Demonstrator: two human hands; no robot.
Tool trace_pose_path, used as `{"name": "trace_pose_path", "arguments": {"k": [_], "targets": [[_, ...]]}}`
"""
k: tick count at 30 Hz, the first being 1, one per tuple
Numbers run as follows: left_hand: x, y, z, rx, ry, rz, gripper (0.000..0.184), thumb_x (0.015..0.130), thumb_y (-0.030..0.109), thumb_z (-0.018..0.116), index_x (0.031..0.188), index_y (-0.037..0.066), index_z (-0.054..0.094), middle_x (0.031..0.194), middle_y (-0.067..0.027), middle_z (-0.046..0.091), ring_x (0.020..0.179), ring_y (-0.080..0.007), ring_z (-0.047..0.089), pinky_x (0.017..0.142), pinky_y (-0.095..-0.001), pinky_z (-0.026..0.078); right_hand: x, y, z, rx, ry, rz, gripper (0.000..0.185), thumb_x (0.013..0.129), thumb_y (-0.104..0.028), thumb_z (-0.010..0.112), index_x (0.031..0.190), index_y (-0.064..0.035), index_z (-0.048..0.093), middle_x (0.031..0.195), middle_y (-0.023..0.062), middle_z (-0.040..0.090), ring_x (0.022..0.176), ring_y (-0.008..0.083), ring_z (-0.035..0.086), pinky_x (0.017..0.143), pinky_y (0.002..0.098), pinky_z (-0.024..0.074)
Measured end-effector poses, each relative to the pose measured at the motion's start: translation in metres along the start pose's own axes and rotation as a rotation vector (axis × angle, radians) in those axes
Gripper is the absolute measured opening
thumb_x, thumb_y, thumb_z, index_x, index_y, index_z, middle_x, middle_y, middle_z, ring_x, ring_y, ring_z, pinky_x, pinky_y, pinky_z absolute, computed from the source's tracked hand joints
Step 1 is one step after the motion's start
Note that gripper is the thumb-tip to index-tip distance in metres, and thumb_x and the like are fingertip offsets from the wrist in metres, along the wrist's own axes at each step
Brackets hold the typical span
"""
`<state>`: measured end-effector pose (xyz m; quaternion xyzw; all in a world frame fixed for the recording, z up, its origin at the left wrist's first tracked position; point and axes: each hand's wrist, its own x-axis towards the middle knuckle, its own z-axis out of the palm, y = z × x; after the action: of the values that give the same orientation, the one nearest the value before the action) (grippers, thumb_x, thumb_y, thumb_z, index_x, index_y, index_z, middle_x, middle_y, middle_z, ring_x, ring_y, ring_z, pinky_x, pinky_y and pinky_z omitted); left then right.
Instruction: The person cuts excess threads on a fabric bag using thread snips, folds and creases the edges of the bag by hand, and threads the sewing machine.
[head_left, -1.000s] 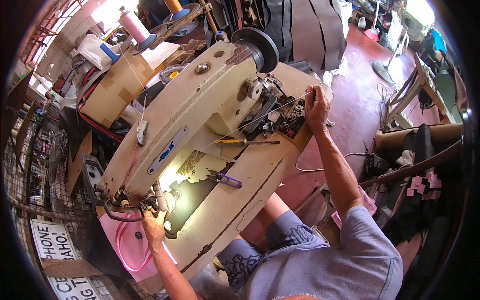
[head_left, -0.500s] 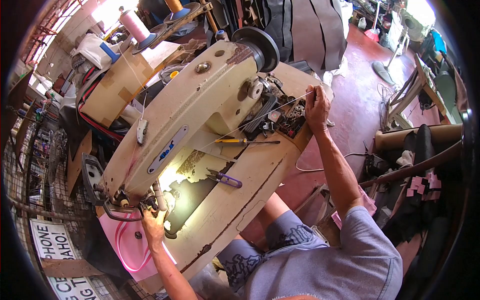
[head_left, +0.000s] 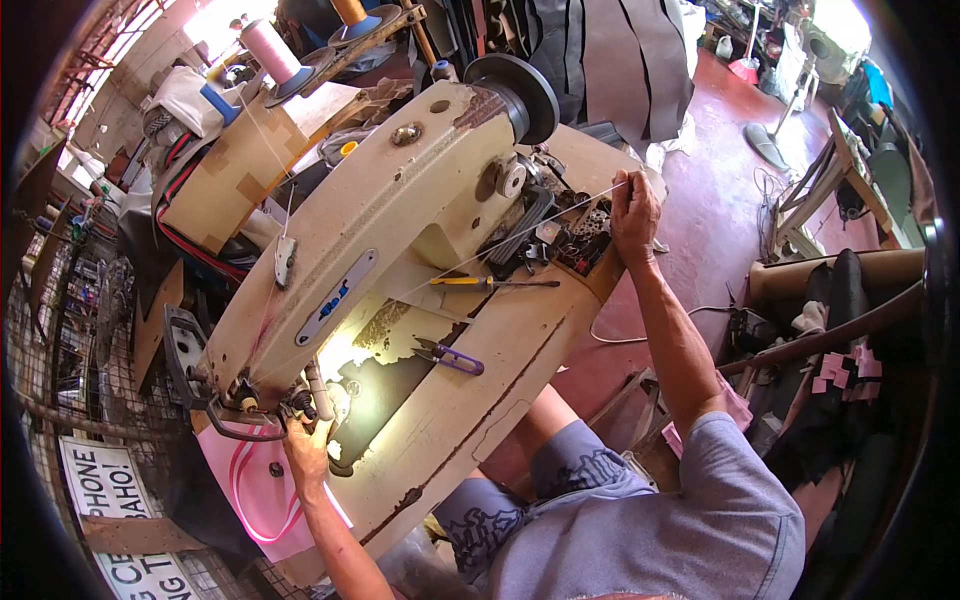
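My right hand (head_left: 635,218) is closed, pinching a pale thread (head_left: 520,236) pulled taut. The thread runs diagonally from these fingers, in front of the sewing machine (head_left: 340,230), down toward its needle end. My left hand (head_left: 307,452) is at that end, its fingers closed against a small dark part (head_left: 299,402) beside the lit work area. What exactly sits between them is too small to make out. Pink material with a bright pink strip (head_left: 240,480) lies beside my left wrist. On the machine table (head_left: 470,400) are purple thread snips (head_left: 455,358) and a yellow-handled screwdriver (head_left: 465,284).
A tray of small metal parts (head_left: 580,240) sits by my right hand. A pink thread cone (head_left: 272,52) stands behind the machine head, near the black handwheel (head_left: 520,98). Dark sheets (head_left: 640,70) hang at the back. Rolls of material (head_left: 840,290) lie at right.
Almost nothing differs. My left fingers have shifted very slightly at the needle end, while my right hand keeps the thread taut in the same place.
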<state>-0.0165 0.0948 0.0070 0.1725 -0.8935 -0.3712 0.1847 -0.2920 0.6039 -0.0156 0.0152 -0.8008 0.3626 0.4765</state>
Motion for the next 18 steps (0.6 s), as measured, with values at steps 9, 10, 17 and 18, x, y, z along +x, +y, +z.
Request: {"name": "trace_pose_path", "arguments": {"k": [9,10,17,18], "targets": [[0.001,-0.006,0.001,-0.022,0.01,0.004,0.019,0.081,0.005,0.075,0.079,-0.001,0.057,0.071,-0.0027,0.057,0.064,-0.0131,0.053,0.058,-0.0325,0.043,0.0,0.0,0.0,0.01,-0.003,0.001,0.023,0.099,-0.018,0.058,0.083,-0.0021,0.052,0.072,0.017,0.054,0.065,0.0364,0.055,0.062,0.0437,0.0431],[0.002,-0.004,0.001,0.019,0.017,0.028,0.019,0.081,0.005,0.075,0.079,-0.001,0.057,0.072,-0.003,0.057,0.064,-0.0135,0.053,0.059,-0.0328,0.043,0.0,0.001,0.0,0.007,-0.008,0.008,0.023,0.099,-0.018,0.058,0.083,-0.0023,0.051,0.072,0.0168,0.054,0.064,0.0363,0.055,0.061,0.0438,0.0429],[-0.001,0.012,0.001,-0.018,0.022,-0.043,0.023,0.08,0.007,0.076,0.077,-0.002,0.055,0.073,-0.0039,0.058,0.066,-0.0142,0.053,0.061,-0.0338,0.044,0.0,0.0,0.001,-0.003,0.006,-0.009,0.023,0.099,-0.018,0.058,0.083,-0.0025,0.051,0.071,0.0163,0.053,0.063,0.0356,0.054,0.061,0.0439,0.0421],[-0.001,0.016,0.002,-0.042,0.021,-0.072,0.023,0.08,0.007,0.076,0.077,-0.002,0.055,0.073,-0.0041,0.058,0.067,-0.014,0.053,0.061,-0.0337,0.044,0.0,0.0,0.001,0.002,0.003,-0.004,0.024,0.099,-0.018,0.058,0.083,-0.0024,0.051,0.071,0.0163,0.053,0.063,0.0355,0.054,0.061,0.0439,0.0422]]}}
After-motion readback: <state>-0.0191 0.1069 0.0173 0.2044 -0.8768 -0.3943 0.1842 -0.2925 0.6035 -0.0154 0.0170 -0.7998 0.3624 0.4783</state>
